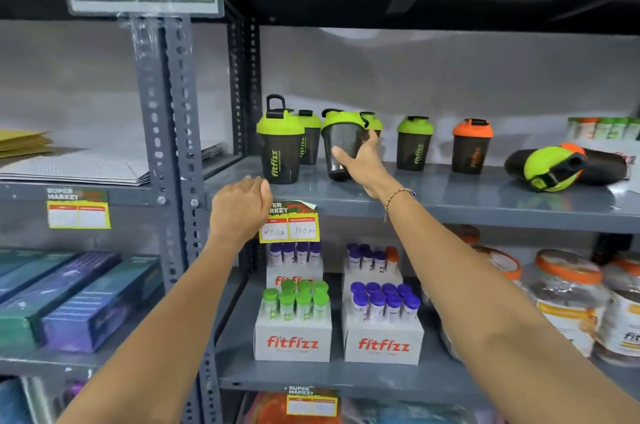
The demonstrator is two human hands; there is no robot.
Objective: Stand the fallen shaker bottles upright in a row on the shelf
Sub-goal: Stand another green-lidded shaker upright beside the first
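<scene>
The grey shelf crosses the middle of the frame. At its right end, two shaker bottles lie flat. In the middle, the right hand wraps around a tilted green-lid shaker bottle. I think it is being stood up; next its bottom must sit flat. The left hand, curled shut and holding nothing, rests on the shelf edge.

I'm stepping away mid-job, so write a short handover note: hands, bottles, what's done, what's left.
Right hand grips a tilted green-lidded shaker, its base at the shelf.
Left hand is closed on the shelf's front edge, holding nothing.
Done: five shakers stand upright, front-left one, two behind, green, orange.
Left: set the held shaker upright, then stand the fallen green-lidded and orange-lidded shakers lying at the right.
</scene>
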